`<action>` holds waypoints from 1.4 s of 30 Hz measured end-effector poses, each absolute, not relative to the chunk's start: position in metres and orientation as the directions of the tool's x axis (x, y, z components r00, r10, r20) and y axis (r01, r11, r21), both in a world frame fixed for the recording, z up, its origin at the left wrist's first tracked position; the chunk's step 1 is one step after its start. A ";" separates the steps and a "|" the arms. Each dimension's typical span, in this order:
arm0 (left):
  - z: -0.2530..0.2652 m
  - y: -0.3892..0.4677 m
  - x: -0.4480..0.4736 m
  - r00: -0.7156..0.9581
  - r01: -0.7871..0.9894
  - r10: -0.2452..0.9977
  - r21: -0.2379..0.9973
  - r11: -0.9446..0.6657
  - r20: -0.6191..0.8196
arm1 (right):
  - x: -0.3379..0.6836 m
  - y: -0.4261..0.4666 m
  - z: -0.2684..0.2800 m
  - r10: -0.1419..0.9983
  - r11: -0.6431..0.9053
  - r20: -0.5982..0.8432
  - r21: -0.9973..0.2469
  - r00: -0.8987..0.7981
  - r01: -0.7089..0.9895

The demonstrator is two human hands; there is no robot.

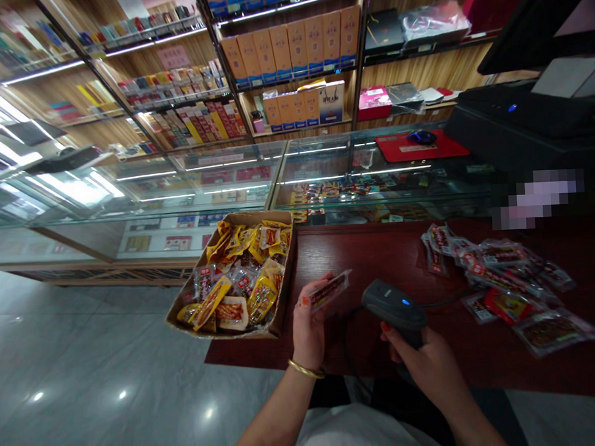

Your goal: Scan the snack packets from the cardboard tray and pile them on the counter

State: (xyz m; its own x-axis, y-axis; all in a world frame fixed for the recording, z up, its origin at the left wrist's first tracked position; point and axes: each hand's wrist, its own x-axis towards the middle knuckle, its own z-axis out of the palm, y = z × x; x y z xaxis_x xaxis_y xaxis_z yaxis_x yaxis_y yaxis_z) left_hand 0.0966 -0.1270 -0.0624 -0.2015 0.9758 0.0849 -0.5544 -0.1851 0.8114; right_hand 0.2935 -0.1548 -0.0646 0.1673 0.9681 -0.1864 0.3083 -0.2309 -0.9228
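Observation:
In my left hand (309, 324) is a small clear snack packet (331, 289), pinched upright and tilted beside the box. My right hand (426, 359) grips a black barcode scanner (392, 305) by its handle, its head pointing left toward the packet with a gap between them. A blue light glows on the scanner. Left of my left hand, a cardboard box (286, 282) holds yellow and clear snack packets (262, 297). To the right of the scanner lies a loose pile of snack packets (499, 267), with a red and yellow one (508, 306) among them.
The dark red tabletop (338, 247) carries the box and the pile. A glass display counter (216, 167) stands behind it, with a red mat (397, 149) and a mouse (422, 137) on top. Black checkout equipment (534, 120) rises at right. Stocked shelves (291, 78) line the wall.

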 end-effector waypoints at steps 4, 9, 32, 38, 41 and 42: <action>-0.063 -0.127 0.097 -0.206 -0.557 0.976 0.811 -0.180 0.075 | 0.294 -0.154 -0.065 0.966 -0.246 -0.205 -0.920 0.161 0.306; -0.064 -0.127 0.099 -0.206 -0.563 0.977 0.809 -0.168 0.059 | 0.295 -0.156 -0.068 0.970 -0.233 -0.196 -0.916 0.144 0.327; -0.062 -0.124 0.105 -0.256 -0.600 0.964 0.793 -0.104 -0.067 | 0.301 -0.159 -0.072 0.972 -0.212 -0.167 -0.927 0.166 0.310; -0.069 -0.089 0.119 -0.217 -0.586 0.929 0.801 0.122 -0.300 | 0.311 -0.163 -0.074 0.972 -0.198 -0.155 -0.944 0.177 0.264; -0.073 -0.063 0.137 -0.132 -0.536 0.938 0.819 0.204 -0.320 | 0.316 -0.166 -0.070 0.958 -0.225 -0.167 -0.941 0.235 0.251; -0.073 -0.054 0.147 -0.086 -0.545 0.942 0.807 0.229 -0.325 | 0.318 -0.168 -0.069 0.952 -0.233 -0.171 -0.942 0.254 0.240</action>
